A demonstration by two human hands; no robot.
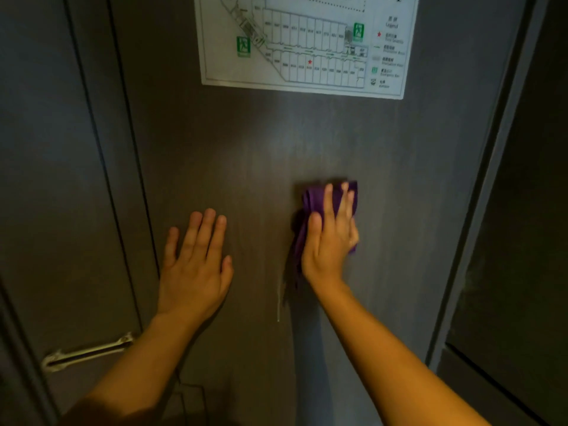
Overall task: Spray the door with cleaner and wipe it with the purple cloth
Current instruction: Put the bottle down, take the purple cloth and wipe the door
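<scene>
The door (261, 155) is filling most of the view, dark grey with a faint vertical grain, and everything here is being placed against it. The right hand (330, 238) is pressing the cloth (313, 198) flat against the door, a little right of its middle and below the plan (307, 41) that is hanging on its upper part. The fingers (329, 204) are lying spread and nearly straight over the cloth, pointing up, so the hand is not closing round it but pinning it to the surface under the palm. The cloth is purple and folded; its top edge is showing above the fingertips, its left side is bunching out beside the thumb, and a corner is sticking out at the right under the heel of the hand.

The left hand (196, 262) is resting open and flat on the door, left of the cloth and slightly lower, with nothing in it and its fingers pointing up. The two hands are staying apart, with bare door between them.

A thin pale drip (278, 302) is running down the door just below the cloth's lower left edge. A paler, hazy patch is showing on the door above the cloth. A metal handle (87, 352) is sitting low near the door's left edge, beside the left forearm.
</scene>
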